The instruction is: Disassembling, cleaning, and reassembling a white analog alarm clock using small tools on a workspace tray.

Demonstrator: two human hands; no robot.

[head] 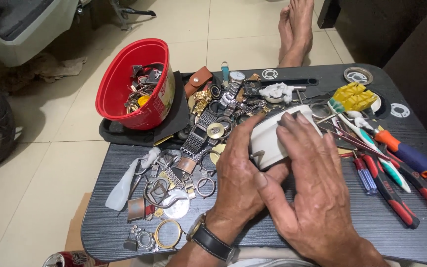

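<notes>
Pale floor tiles surrounded a low black table [253, 237] strewn with watch parts, and both hands met over one thing near its middle. Fingers of the right hand [317, 183] lay curled across the top of a white curved container [268, 138], the fingertips [292, 120] pressing its upper rim, while the left hand [238, 173] wrapped the near left side, thumb and fingers closed around the wall. So the container sat directly under and between the two hands, held by both, its long axis running roughly from lower left to upper right; neither hand was clearly nearer. A dark-strapped wristwatch [208, 240] circled the left wrist. Just left lay loose watch cases, rings and bracelet links [174, 183]; beyond them stood a tilted red plastic tub [134, 84] of parts. Red-handled pliers [396, 198] and screwdrivers [406, 153] lay to the right, apart from the hands.
</notes>
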